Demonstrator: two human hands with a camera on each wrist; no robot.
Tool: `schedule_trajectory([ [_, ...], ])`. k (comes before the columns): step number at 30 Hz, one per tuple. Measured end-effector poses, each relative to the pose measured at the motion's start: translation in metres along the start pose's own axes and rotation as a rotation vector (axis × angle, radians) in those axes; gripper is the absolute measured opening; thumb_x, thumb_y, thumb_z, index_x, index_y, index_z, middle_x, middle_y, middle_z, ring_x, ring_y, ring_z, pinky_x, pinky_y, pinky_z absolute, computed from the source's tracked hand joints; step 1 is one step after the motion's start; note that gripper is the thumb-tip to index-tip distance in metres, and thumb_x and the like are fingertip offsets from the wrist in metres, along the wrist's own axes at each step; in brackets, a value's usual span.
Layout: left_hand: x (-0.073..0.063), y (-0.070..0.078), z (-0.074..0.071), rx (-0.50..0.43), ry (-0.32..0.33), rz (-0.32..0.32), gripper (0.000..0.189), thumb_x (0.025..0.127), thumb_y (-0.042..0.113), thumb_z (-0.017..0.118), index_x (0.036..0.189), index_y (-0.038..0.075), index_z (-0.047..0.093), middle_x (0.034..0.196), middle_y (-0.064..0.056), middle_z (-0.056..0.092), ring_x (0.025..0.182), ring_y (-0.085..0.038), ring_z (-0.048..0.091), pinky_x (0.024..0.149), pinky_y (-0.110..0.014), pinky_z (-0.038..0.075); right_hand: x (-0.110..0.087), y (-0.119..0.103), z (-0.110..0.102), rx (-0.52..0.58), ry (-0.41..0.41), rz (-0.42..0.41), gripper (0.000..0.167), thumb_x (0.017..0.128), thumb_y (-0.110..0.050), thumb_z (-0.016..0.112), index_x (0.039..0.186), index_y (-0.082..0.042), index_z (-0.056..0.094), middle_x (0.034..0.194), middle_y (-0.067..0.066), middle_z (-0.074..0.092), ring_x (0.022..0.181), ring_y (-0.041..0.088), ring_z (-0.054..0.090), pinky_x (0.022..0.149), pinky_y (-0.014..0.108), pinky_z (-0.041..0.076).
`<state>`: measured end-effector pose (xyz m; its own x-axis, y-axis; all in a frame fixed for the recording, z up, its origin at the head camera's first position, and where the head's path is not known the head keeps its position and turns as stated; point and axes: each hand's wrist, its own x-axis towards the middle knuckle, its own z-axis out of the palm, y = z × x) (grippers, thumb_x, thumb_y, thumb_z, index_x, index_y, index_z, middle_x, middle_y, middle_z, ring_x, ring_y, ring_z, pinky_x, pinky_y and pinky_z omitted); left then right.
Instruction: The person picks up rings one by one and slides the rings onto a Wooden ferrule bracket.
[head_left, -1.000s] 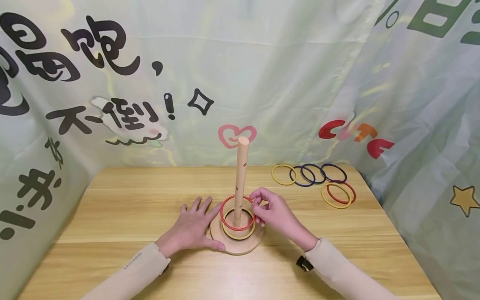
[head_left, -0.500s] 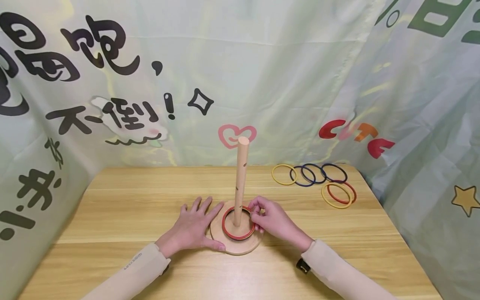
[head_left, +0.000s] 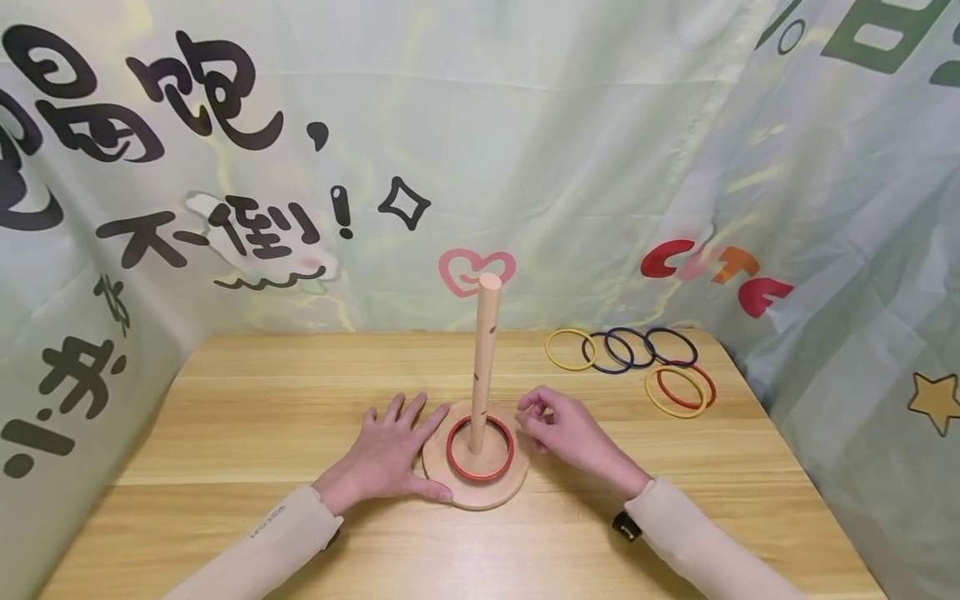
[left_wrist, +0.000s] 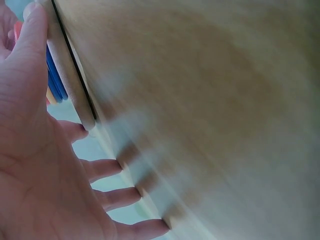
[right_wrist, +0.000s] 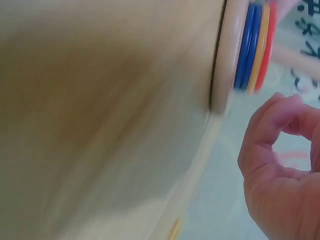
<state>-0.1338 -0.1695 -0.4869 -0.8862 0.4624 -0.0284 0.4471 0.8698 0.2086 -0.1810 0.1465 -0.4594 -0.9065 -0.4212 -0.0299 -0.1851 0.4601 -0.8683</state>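
Observation:
A wooden peg (head_left: 486, 358) rises from a round wooden base (head_left: 438, 468). Around its foot lies a red ring (head_left: 480, 480), topping a stack; the right wrist view shows a yellow ring (right_wrist: 260, 47) and two blue rings (right_wrist: 243, 47) beneath it. My left hand (head_left: 386, 458) rests with spread fingers at the base's left side, thumb along its front edge. Its fingertips (left_wrist: 162, 226) touch the table in the left wrist view. Just right of the base, my right hand (head_left: 566, 433) hovers with loosely curled fingers and holds nothing.
On the wooden table (head_left: 285, 400), at the back right, lie a yellow ring (head_left: 550, 360), several overlapping dark blue rings (head_left: 693, 350), another red ring (head_left: 712, 392) and a yellow ring (head_left: 652, 400) over it. Printed cloth (head_left: 570, 150) hangs behind and beside the table.
The red ring has come down the peg onto the stack. My right hand has let go of it and moved off to the right. My left hand has stayed in place.

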Motion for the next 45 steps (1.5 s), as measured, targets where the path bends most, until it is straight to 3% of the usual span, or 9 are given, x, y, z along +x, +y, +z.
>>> schedule_trajectory([
  [7, -0.001, 0.0, -0.001, -0.01, -0.007, -0.006, 0.132, 0.071, 0.097, 0.07, 0.173, 0.02, 0.036, 0.169, -0.029, 0.035, 0.149, -0.063, 0.034, 0.102, -0.087, 0.034, 0.012, 0.022, -0.043, -0.171, 0.1, 0.002, 0.024, 0.102, -0.005, 0.073, 0.124, 0.003, 0.068, 0.09, 0.004, 0.065, 0.074, 0.018, 0.063, 0.061, 0.028, 0.05],
  [17, 0.0, -0.001, 0.002, -0.03, 0.028, 0.012, 0.132, 0.072, 0.095, 0.072, 0.171, 0.016, 0.038, 0.168, -0.031, 0.036, 0.148, -0.064, 0.035, 0.1, -0.087, 0.034, 0.035, 0.05, -0.079, -0.404, 0.145, -0.066, 0.029, 0.102, -0.003, 0.074, 0.129, 0.005, 0.069, 0.112, 0.016, 0.066, 0.095, 0.029, 0.067, 0.081, 0.047, 0.056],
  [23, -0.001, 0.002, 0.0, -0.034, 0.009, -0.001, 0.131, 0.072, 0.093, 0.074, 0.172, 0.017, 0.037, 0.169, -0.03, 0.035, 0.149, -0.064, 0.034, 0.101, -0.087, 0.034, 0.047, 0.061, -0.086, -0.385, 0.128, -0.049, 0.028, 0.102, -0.003, 0.073, 0.129, 0.005, 0.068, 0.123, 0.021, 0.065, 0.104, 0.035, 0.071, 0.086, 0.05, 0.06],
  [31, 0.0, 0.004, -0.002, -0.027, -0.007, -0.008, 0.13, 0.072, 0.093, 0.074, 0.172, 0.019, 0.038, 0.17, -0.029, 0.034, 0.15, -0.062, 0.033, 0.103, -0.086, 0.033, 0.058, 0.066, -0.088, -0.419, 0.105, -0.028, 0.02, 0.103, -0.003, 0.073, 0.122, 0.004, 0.073, 0.119, 0.019, 0.067, 0.11, 0.038, 0.068, 0.095, 0.055, 0.056],
  [39, 0.0, 0.002, -0.001, 0.003, -0.001, -0.001, 0.132, 0.071, 0.096, 0.07, 0.172, 0.019, 0.037, 0.169, -0.029, 0.035, 0.149, -0.061, 0.035, 0.102, -0.084, 0.035, 0.066, 0.07, -0.089, -0.499, 0.094, -0.043, 0.006, 0.104, -0.007, 0.075, 0.107, -0.001, 0.076, 0.105, 0.01, 0.069, 0.101, 0.031, 0.063, 0.091, 0.053, 0.053],
  [45, 0.0, 0.002, -0.002, 0.001, -0.004, -0.001, 0.132, 0.071, 0.096, 0.07, 0.173, 0.019, 0.036, 0.17, -0.029, 0.035, 0.15, -0.062, 0.034, 0.102, -0.085, 0.034, 0.065, 0.071, -0.087, -0.533, 0.069, -0.108, 0.007, 0.105, -0.008, 0.075, 0.102, -0.002, 0.074, 0.101, 0.007, 0.067, 0.094, 0.025, 0.064, 0.086, 0.05, 0.055],
])
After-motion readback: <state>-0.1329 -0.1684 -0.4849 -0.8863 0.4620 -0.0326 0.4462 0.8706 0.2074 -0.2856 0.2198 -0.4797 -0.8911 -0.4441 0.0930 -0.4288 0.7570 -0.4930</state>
